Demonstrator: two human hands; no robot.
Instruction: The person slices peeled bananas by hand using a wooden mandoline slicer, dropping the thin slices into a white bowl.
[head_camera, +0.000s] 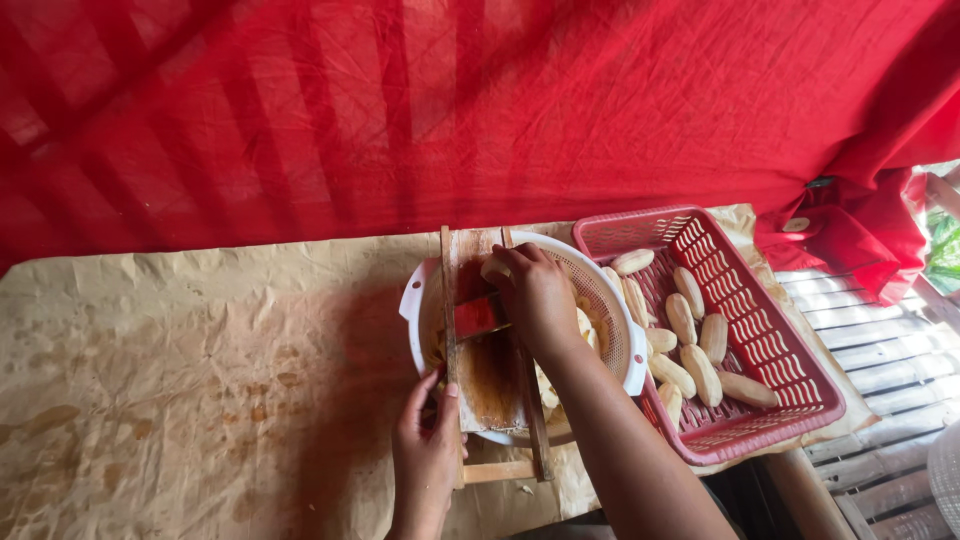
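Right hand presses a peeled banana, fingers curled, onto the wooden slicer across the white colander. Left hand pinches the slicer's near-left rail. Red basket crowds the colander's right rim; left lies open paper.

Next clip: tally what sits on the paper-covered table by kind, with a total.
Peeled pale bananas lying in the basket: 11 visible
Red slotted plastic basket: 1
White round plastic colander bowl: 1
Wooden slicer board with metal blade: 1
Total: 14
The right hand presses another piece on the board; the left hand steadies it.
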